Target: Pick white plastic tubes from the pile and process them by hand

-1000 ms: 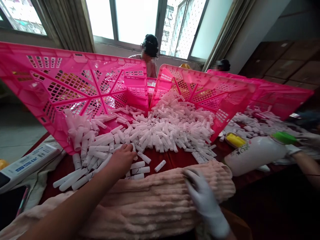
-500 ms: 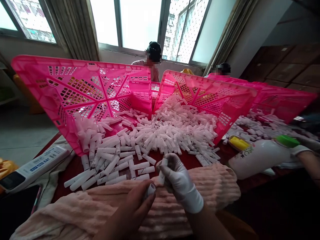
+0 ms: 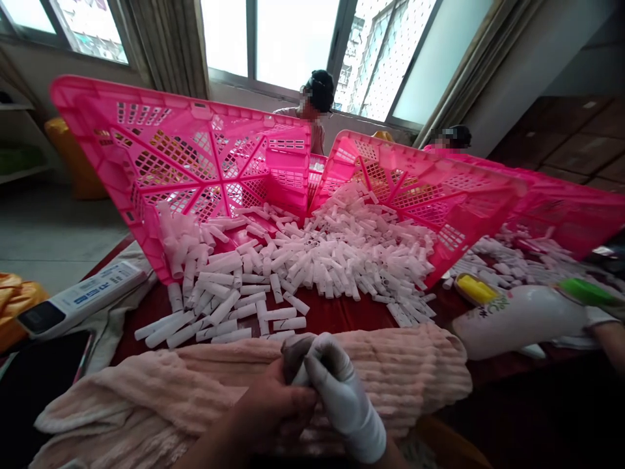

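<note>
While both of my hands meet low over a ribbed pink towel, a single white tube appears to be the piece in progress, mostly hidden by my fingers. Bare left hand pinches it from seven o'clock; gloved right hand curls in from four, so my grip is narrow on both sides, with only a pale sliver showing between.

By my judgement, plenty is left: a heap of loose tubes spreads across the red surface from ten to one o'clock, well stocked and spilling out of two tipped pink baskets, one at eleven, the other at one. How many are done I cannot tell; no finished batch stands apart from the loose ones.
</note>
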### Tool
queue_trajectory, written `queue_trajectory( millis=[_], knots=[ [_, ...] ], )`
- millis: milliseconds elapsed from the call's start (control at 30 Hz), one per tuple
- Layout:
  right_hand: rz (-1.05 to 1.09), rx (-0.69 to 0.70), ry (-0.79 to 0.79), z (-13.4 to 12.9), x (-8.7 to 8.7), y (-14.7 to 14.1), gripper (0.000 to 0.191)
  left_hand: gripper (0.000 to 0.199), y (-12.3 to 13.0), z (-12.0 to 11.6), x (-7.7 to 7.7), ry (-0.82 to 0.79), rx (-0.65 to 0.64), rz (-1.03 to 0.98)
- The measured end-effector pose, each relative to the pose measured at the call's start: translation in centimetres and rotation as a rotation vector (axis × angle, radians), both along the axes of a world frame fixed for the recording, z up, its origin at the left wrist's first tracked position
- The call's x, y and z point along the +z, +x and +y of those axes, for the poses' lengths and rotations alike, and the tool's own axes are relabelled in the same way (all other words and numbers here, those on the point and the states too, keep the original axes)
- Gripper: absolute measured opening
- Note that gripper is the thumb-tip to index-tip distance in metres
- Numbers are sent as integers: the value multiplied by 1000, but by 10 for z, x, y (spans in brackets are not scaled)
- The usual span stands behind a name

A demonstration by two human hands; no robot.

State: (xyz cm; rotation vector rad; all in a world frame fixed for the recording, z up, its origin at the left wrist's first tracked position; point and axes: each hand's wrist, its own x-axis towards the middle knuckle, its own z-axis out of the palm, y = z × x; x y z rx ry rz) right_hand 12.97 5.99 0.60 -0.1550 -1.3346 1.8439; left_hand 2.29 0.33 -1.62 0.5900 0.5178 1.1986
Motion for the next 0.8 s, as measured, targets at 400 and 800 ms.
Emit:
queue_trajectory(
  millis=[400, 800],
  knots=[
    [90, -149, -155, 1, -20, -4, 31, 44, -5, -16, 0, -1, 143, 623],
    [201, -273, -185, -9, -17, -5, 31, 51, 18, -4, 2, -253, -27, 61]
  ],
)
